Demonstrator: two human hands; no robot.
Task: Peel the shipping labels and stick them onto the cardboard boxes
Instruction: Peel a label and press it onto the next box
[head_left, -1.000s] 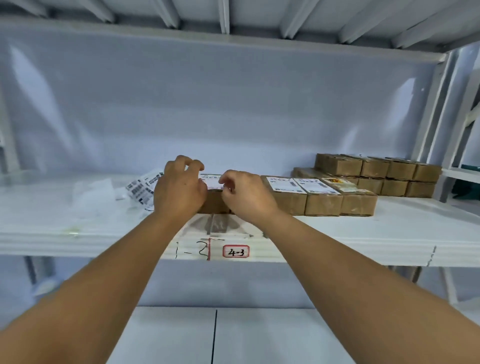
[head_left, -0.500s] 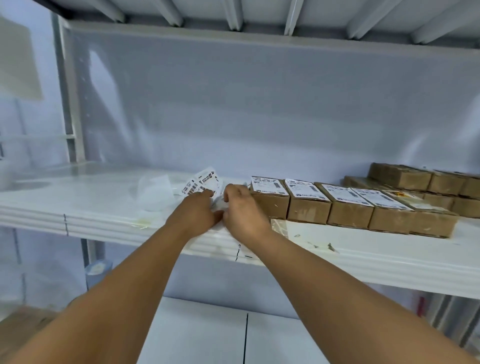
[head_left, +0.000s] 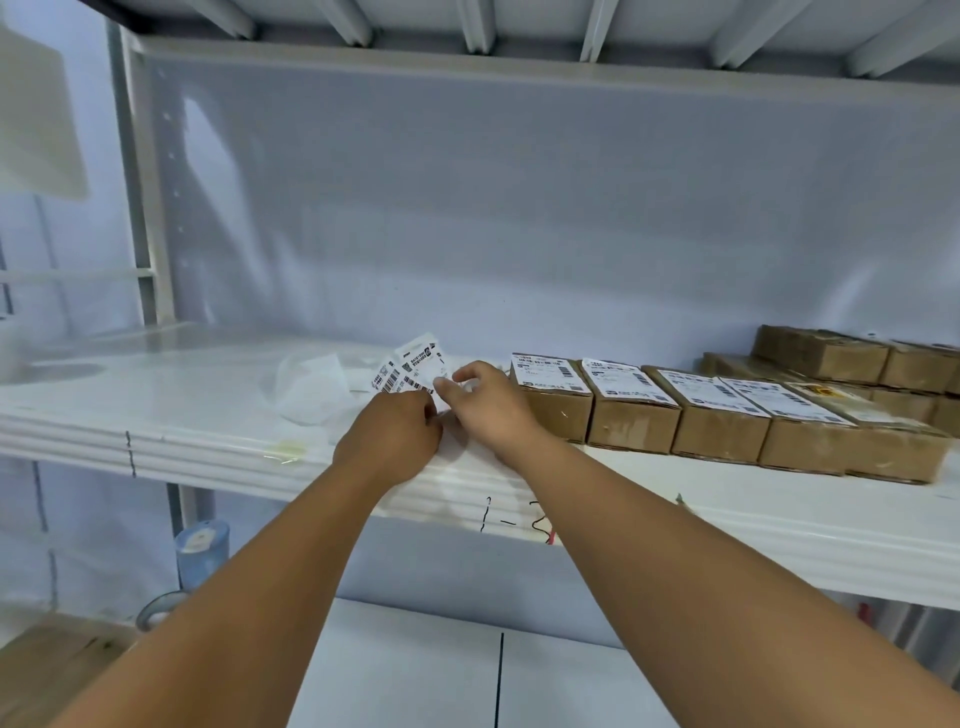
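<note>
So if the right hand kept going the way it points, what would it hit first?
Most likely the shipping labels: the right hand points forward and left, fingertips at their edge. Behind them lies crumpled white paper, though depth is hard to judge.

To your right, the row of brown cardboard boxes (head_left: 675, 415) blocks the white shelf board (head_left: 156, 415); left, beyond the crumpled white backing paper (head_left: 311, 389), you have room.

Left hand (head_left: 389, 436) apparently hides its grip on shipping labels (head_left: 410, 371).
</note>
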